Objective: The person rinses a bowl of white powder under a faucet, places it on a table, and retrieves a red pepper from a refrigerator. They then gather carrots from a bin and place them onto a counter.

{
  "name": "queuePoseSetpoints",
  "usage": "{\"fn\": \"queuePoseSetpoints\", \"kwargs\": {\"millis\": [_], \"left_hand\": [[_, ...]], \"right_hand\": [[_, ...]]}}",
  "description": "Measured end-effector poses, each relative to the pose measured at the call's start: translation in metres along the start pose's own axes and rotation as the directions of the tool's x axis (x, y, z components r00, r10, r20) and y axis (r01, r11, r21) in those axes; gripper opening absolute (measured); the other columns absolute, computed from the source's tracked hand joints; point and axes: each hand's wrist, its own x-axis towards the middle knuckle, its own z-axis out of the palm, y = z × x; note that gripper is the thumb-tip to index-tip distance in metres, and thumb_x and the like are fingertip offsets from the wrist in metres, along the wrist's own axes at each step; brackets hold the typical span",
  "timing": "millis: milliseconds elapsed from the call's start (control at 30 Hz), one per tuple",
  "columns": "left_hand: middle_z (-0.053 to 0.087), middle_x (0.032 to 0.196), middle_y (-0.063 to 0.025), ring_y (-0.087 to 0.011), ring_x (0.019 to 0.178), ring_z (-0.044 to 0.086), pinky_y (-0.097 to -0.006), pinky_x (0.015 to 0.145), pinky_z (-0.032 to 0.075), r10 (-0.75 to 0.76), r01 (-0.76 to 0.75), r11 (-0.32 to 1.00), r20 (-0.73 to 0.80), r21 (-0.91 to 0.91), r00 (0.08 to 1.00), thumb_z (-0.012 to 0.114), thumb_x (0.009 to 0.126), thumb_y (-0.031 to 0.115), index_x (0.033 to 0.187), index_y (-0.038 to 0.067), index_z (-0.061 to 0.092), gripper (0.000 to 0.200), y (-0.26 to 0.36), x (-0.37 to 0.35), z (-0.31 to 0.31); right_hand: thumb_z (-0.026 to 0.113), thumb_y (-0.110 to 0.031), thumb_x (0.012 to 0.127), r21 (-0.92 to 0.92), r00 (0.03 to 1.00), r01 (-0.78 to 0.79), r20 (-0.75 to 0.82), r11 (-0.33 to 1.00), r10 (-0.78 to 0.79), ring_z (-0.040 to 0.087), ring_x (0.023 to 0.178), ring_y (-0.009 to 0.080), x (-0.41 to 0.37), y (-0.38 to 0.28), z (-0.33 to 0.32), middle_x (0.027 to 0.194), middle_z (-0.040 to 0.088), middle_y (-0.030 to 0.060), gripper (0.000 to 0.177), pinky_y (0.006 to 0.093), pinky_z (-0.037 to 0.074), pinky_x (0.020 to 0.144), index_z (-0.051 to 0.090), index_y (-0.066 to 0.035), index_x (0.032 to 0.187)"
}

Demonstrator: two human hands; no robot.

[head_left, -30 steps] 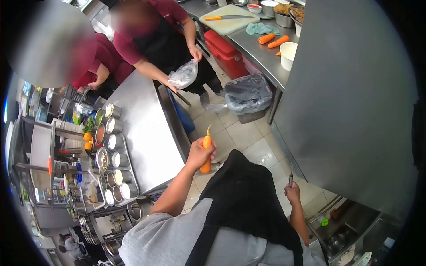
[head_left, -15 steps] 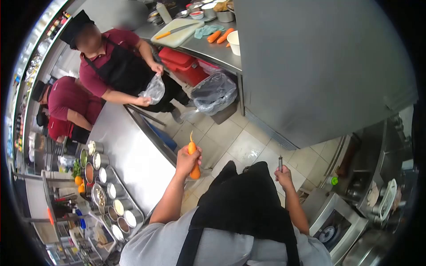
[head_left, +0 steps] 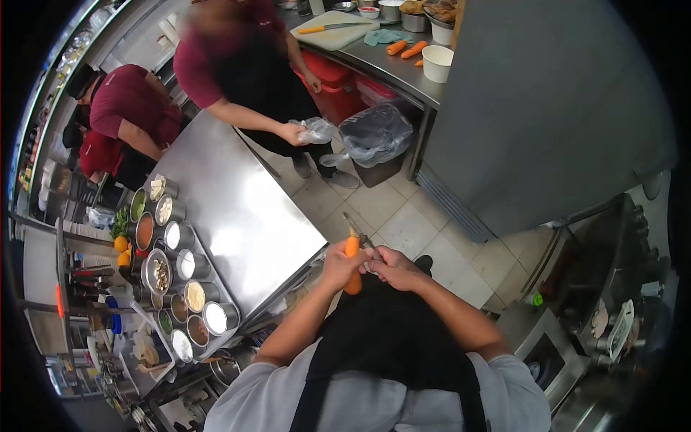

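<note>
In front of my apron, my left hand (head_left: 344, 265) is closed around a carrot (head_left: 352, 247), which stands out above and below the fingers with its thin tip upward. My right hand (head_left: 391, 268) is closed on a peeler (head_left: 364, 240), a slim metal tool held right beside the carrot. The two hands meet at the fingers. Exactly where the tool's blade touches the carrot is too small to make out.
A steel table (head_left: 245, 209) lies at left, with a tray of metal containers (head_left: 204, 282). A co-worker (head_left: 252, 79) holds a clear plastic bag (head_left: 317, 130) near a lined bin (head_left: 374, 137). Carrots (head_left: 414, 50), a white tub (head_left: 437, 65) and a cutting board (head_left: 333, 30) sit on the back counter.
My right hand has come left with the tool to meet my left hand at the carrot. The co-worker has stepped closer, with the bag now in one hand. The view has shifted.
</note>
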Motion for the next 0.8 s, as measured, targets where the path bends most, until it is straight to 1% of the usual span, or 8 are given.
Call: {"fn": "queuePoseSetpoints", "kwargs": {"millis": [133, 167, 267, 333, 467, 533, 667, 800], "left_hand": [[0.06, 0.068, -0.0048, -0.0119, 0.054, 0.056, -0.0234, 0.053, 0.046, 0.029, -0.036, 0.999, -0.147, -0.041, 0.989, 0.064, 0.083, 0.012, 0.086, 0.001, 0.058, 0.013, -0.012, -0.013, -0.023], [0.061, 0.067, -0.0046, -0.0112, 0.055, 0.056, -0.0241, 0.052, 0.045, 0.049, -0.063, 0.996, -0.203, -0.062, 0.978, 0.064, 0.083, 0.014, 0.082, 0.002, 0.059, 0.013, -0.009, -0.015, -0.027], [0.065, 0.093, -0.0158, -0.0119, 0.055, 0.055, -0.0248, 0.053, 0.048, 0.006, -0.065, 0.963, -0.221, -0.261, 0.975, 0.062, 0.083, 0.014, 0.1, -0.001, 0.053, 0.024, -0.001, -0.022, -0.035], [0.064, 0.092, -0.0182, -0.0138, 0.053, 0.056, -0.0274, 0.05, 0.05, 0.0, -0.077, 0.943, -0.23, -0.325, 0.973, 0.063, 0.082, 0.012, 0.101, 0.0, 0.05, 0.026, -0.003, -0.028, -0.047], [0.063, 0.085, -0.0182, -0.0152, 0.052, 0.055, -0.0264, 0.049, 0.048, 0.015, -0.037, 0.983, -0.123, -0.178, 0.992, 0.065, 0.081, 0.012, 0.091, -0.001, 0.05, 0.022, -0.003, -0.028, -0.065], [0.063, 0.077, -0.0162, -0.0152, 0.049, 0.054, -0.0257, 0.047, 0.046, -0.094, 0.094, 0.995, 0.005, -0.044, 0.996, 0.063, 0.077, 0.007, 0.089, -0.002, 0.051, 0.019, 0.001, -0.026, -0.073], [0.062, 0.069, -0.0133, -0.0149, 0.046, 0.053, -0.0244, 0.045, 0.044, -0.315, 0.27, 0.905, 0.09, 0.33, 0.945, 0.062, 0.073, 0.002, 0.085, -0.001, 0.053, 0.016, 0.004, -0.024, -0.068], [0.061, 0.066, -0.0084, -0.0152, 0.048, 0.055, -0.0256, 0.049, 0.046, -0.377, 0.284, 0.853, 0.139, 0.438, 0.916, 0.064, 0.071, 0.002, 0.077, 0.0, 0.056, 0.01, -0.021, -0.012, -0.061]], "right_hand": [[0.054, -0.028, 0.092, -0.033, 0.994, 0.051, 0.1, 0.998, -0.047, 0.052, 0.075, 0.0096, 0.013, 0.001, 0.018, 0.089, 0.056, 0.0033, 0.035, 0.0251, 0.046, 0.071, 0.051, -0.002, 0.115], [0.056, -0.032, 0.09, -0.189, 0.991, 0.13, 0.055, 0.973, -0.122, 0.056, 0.086, 0.0133, 0.011, -0.004, 0.019, 0.099, 0.059, 0.0065, 0.047, 0.0274, 0.046, 0.081, 0.047, -0.001, 0.124], [0.057, -0.035, 0.087, -0.198, 0.994, 0.104, -0.003, 0.975, -0.106, 0.058, 0.101, 0.0194, 0.006, 0.006, 0.016, 0.108, 0.061, 0.013, 0.052, 0.0313, 0.045, 0.087, 0.047, 0.001, 0.123], [0.058, -0.035, 0.087, -0.177, 0.992, 0.048, -0.103, 0.983, -0.067, 0.058, 0.101, 0.0198, 0.001, 0.027, 0.005, 0.107, 0.061, 0.0133, 0.049, 0.0317, 0.046, 0.086, 0.05, 0.001, 0.12], [0.058, -0.034, 0.088, -0.221, 0.956, -0.049, -0.293, 0.974, -0.018, 0.058, 0.099, 0.018, -0.024, 0.071, -0.029, 0.107, 0.061, 0.0123, 0.044, 0.0303, 0.047, 0.085, 0.054, 0.0, 0.115], [0.059, -0.032, 0.088, -0.166, 0.916, -0.059, -0.4, 0.984, -0.012, 0.061, 0.093, 0.0163, -0.043, 0.098, -0.045, 0.102, 0.062, 0.0103, 0.041, 0.0292, 0.049, 0.08, 0.055, 0.0, 0.112], [0.06, -0.026, 0.086, 0.214, 0.775, -0.1, -0.596, 0.972, 0.211, 0.062, 0.074, 0.0122, -0.09, 0.145, -0.08, 0.09, 0.064, 0.0067, 0.033, 0.026, 0.05, 0.065, 0.058, -0.002, 0.107], [0.06, -0.015, 0.082, 0.522, 0.517, 0.187, -0.773, 0.832, 0.368, 0.058, 0.063, 0.011, -0.138, 0.181, -0.131, 0.081, 0.064, 0.005, 0.023, 0.0244, 0.048, 0.053, 0.06, -0.004, 0.103]]}}
